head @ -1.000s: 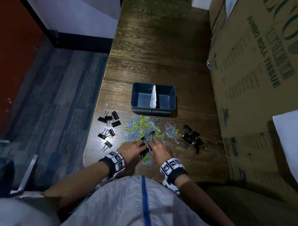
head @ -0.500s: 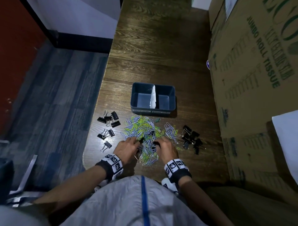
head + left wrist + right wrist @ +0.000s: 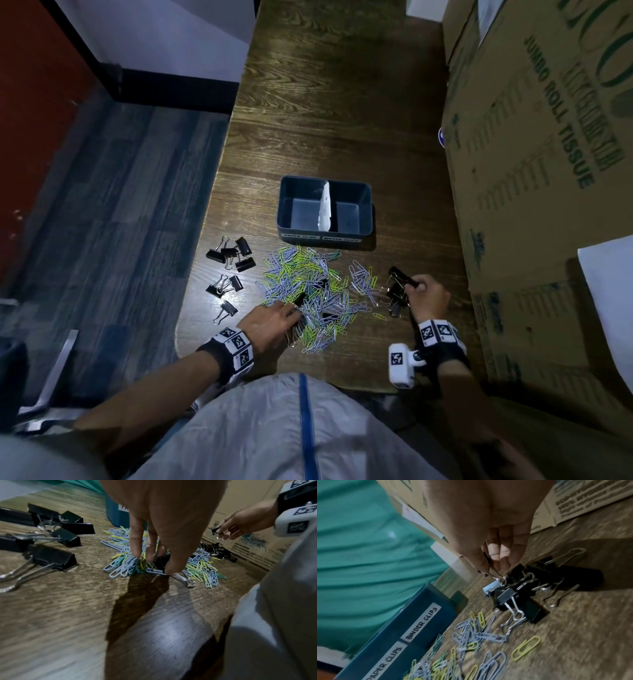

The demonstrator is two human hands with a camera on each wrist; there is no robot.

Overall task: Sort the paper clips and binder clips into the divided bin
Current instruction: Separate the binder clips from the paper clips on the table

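The dark blue divided bin (image 3: 364,224) stands mid-table, both halves empty, split by a white divider (image 3: 324,205); its front labels read PAPER CLIPS on the left and BINDER CLIPS (image 3: 421,623) on the right. A pile of coloured paper clips (image 3: 308,274) lies in front of it. Black binder clips lie in a left group (image 3: 231,255) and a right group (image 3: 395,298). My left hand (image 3: 296,313) reaches into the pile's near edge, thumb and fingers (image 3: 137,550) around a black binder clip (image 3: 161,562). My right hand (image 3: 416,284) pinches a binder clip (image 3: 215,530) by its wire handle above the right group.
Tall cardboard boxes (image 3: 531,171) wall off the table's right side, close to the right binder clips. The table's left edge (image 3: 202,274) drops to a blue floor just beyond the left clips. Bare wood lies behind the bin and in front of the pile.
My right hand left the middle of the pile, moved right to the binder clip group and took hold of one. My left hand stayed at the pile's near edge.
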